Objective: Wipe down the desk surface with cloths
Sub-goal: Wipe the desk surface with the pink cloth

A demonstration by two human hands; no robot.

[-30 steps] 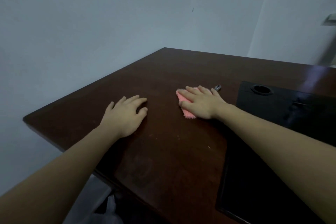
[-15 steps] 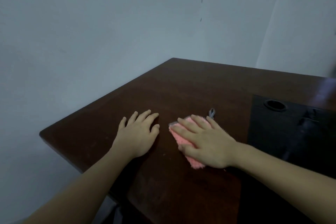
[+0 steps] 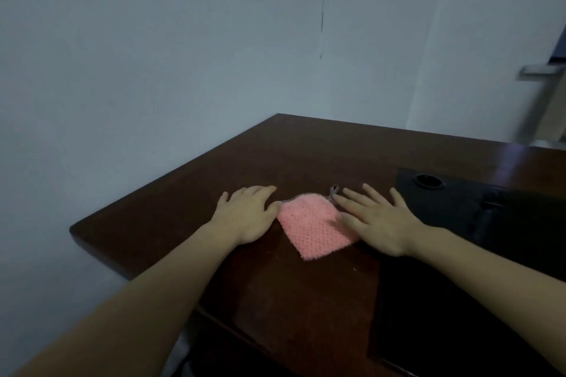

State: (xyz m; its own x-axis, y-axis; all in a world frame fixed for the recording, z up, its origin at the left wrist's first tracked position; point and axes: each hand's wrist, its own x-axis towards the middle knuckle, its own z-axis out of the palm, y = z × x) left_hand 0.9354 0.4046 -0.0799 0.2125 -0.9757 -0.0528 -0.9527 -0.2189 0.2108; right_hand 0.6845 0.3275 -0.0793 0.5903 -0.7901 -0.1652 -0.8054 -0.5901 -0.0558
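Left hand: the left hand (image 3: pixel 248 216) is being laid flat on the desk (image 3: pixel 352 147) left of frame centre, fingers straight and relaxed, nothing being grasped; its fingertips are lying just beside the cloth's left corner, and touch cannot be told.

Right hand: the right hand (image 3: pixel 378 220) is being spread palm-down right of centre, fingers extended and released; its thumb side is being rested on the right edge of the cloth, with nothing pinched.

Cloth: the pink cloth (image 3: pixel 309 223) is being left flat on the wood at frame centre, between the two hands, most of its textured face uncovered; a small patterned loop (image 3: pixel 333 190) is showing at its upper corner, by the right fingertips.

Likely reason: the flat palms seem to be placed for pressing and sliding rather than lifting, the left possibly as a brace.

Desk: the dark brown top is being viewed cornerwise, its far corner pointing to upper centre.

Black panel: a black inset (image 3: pixel 477 205) with a round cable hole (image 3: pixel 428 180) is being shown at the right, just beyond the right hand.

Wall: a plain pale wall (image 3: pixel 153 55) is filling the upper frame.
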